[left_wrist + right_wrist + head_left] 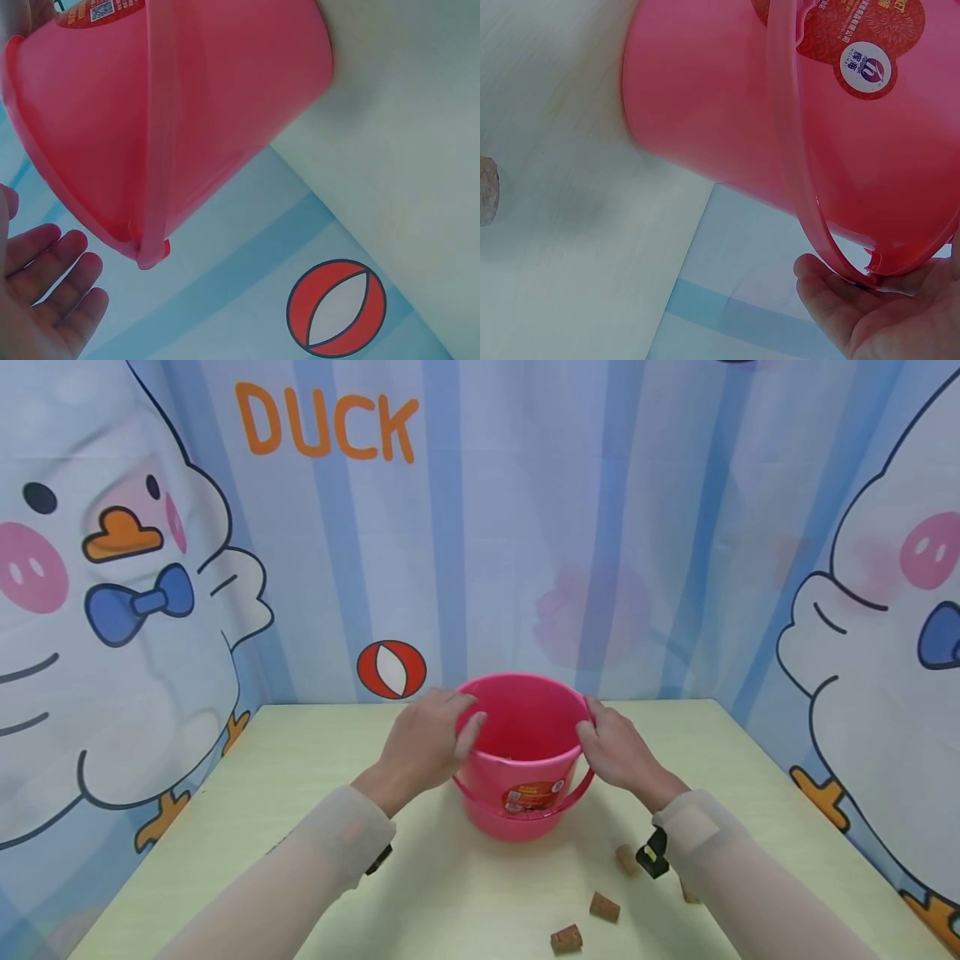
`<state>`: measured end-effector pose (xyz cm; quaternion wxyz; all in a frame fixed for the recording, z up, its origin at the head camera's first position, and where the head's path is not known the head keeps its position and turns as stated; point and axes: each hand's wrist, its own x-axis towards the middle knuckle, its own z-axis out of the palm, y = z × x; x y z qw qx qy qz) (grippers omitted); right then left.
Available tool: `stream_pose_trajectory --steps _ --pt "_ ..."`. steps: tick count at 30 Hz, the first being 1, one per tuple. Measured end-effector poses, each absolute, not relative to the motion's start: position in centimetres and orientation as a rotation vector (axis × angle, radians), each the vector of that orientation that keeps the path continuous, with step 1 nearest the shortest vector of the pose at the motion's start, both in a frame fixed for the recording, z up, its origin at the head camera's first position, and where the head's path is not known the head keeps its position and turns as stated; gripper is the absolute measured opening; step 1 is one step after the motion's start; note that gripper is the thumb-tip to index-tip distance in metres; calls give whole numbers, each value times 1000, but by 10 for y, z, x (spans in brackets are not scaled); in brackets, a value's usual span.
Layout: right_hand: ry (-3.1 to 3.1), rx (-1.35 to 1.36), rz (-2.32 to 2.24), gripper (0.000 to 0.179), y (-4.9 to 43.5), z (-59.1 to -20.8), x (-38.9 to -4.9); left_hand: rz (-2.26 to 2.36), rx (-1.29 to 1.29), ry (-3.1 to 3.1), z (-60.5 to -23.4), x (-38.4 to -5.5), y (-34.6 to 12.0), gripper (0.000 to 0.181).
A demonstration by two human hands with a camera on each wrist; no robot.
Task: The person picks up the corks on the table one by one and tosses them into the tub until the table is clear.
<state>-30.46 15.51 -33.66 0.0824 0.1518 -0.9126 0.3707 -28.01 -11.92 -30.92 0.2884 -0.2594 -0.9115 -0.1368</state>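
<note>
A pink bucket [487, 772] stands upright on the table, its handle [579, 792] hanging down across the front below a red label [534, 796]. At the bucket's right rim my right hand [618, 747] grips, thumb over the edge and fingers outside by the handle joint. My left hand [422, 739] is beside the left rim. In the left wrist view the left fingers [64, 281] are loosely extended, with a gap between them and the bucket wall. The bucket's bottom inside is hidden from the head view.
Several brown corks lie in front and to the right: one [604, 907] in the middle, one [566, 939] nearer, one [626, 860] by the right wrist, another [691, 892] partly under the right sleeve. Behind the pale table [330, 735] hangs a duck-patterned curtain [510, 527].
</note>
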Motion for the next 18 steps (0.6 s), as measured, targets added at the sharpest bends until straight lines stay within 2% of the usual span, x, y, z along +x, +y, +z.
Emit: stream_pose_trajectory --steps 18 --pt "-2725 457 1115 57 155 -336 -304 -604 -611 -2404 -318 -284 -127 39"
